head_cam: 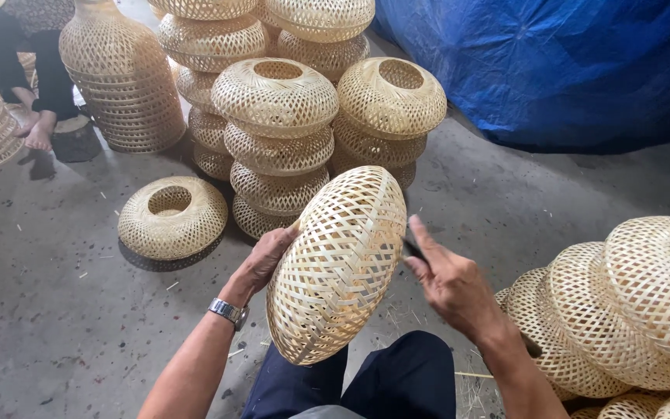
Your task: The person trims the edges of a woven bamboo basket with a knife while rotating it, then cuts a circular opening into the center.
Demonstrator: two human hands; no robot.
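Head view: a pale, round, open-weave bamboo shade [337, 266], judged light, springy and crushable, is held on edge above the lap, gripped at its nine-o'clock rim by the left hand [261, 260], while a dark tool [414, 249] is grasped by the right hand [451, 281] at three o'clock.

Grey concrete floor [56, 326], blue tarpaulin [552, 62], daylight

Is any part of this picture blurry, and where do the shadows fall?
In the head view, soft daylight with no glare; the right hand is slightly motion-blurred, as is the dark tool it grips, while the left hand and the woven bamboo shade it holds look sharp; the lone shade on the floor casts a soft shadow toward the camera; the stacks behind lean outward from wide-lens distortion.
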